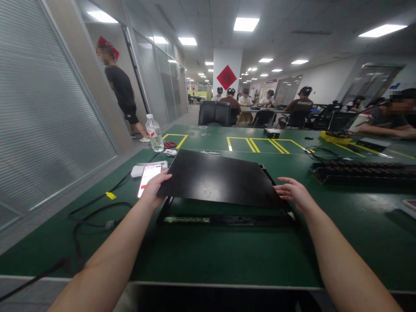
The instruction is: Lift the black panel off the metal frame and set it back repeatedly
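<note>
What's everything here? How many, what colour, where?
Table: 1, green, middle
Frame: 1, black, on table
Panel: 1, black, over frame
Phone: 1, white-screened, left
Bottle: 1, clear, far left
Cables: several, black, both sides
Tape marks: several, yellow, tabletop
Other items: several, mixed, tabletop
Diamond: 1, red, pillar
Chairs: several, black, background
Lights: several, white, overhead
People: several, mixed clothing, background
Left hand: 1, bare, gripping panel
Right hand: 1, bare, at panel's right

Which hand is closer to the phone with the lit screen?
The left hand: it holds the black panel's left edge, right beside the phone. The right hand is across the panel, at its right edge, well away from the phone.
</note>
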Demonstrator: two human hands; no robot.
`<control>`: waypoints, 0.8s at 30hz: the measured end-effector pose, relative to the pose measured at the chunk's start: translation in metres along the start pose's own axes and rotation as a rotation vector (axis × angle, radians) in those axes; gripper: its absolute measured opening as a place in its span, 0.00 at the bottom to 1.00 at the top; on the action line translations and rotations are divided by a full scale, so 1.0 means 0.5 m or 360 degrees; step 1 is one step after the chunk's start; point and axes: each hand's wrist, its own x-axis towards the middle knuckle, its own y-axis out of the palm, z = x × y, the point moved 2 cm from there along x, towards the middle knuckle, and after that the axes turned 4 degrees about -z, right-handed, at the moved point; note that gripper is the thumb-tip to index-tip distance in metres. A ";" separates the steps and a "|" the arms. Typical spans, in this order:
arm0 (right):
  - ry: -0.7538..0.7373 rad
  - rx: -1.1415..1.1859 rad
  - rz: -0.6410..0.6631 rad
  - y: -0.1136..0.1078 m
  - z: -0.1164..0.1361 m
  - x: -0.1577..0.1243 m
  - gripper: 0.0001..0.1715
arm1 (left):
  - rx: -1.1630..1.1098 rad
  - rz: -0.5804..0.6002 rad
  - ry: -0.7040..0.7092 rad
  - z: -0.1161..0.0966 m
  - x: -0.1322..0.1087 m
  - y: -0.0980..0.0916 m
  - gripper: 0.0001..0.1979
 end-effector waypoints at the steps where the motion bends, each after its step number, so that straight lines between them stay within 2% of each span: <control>1: -0.0002 -0.0018 -0.0012 0.000 0.002 -0.002 0.23 | 0.0000 0.0004 0.0006 0.001 0.000 0.000 0.16; 7: -0.0082 -0.0087 -0.0046 -0.001 0.006 -0.003 0.22 | 0.0041 0.0031 0.0061 0.004 0.003 -0.004 0.14; 14: -0.0111 -0.0097 -0.0085 -0.007 -0.007 0.014 0.20 | 0.0123 -0.0038 0.0080 0.000 -0.019 0.009 0.20; 20: -0.0103 -0.0143 -0.0123 -0.009 -0.013 0.018 0.19 | 0.0093 -0.0095 0.0094 0.008 -0.010 0.001 0.24; 24: -0.0142 -0.0194 -0.0200 -0.016 -0.012 0.019 0.15 | 0.0090 -0.0024 0.0052 0.015 -0.005 0.000 0.26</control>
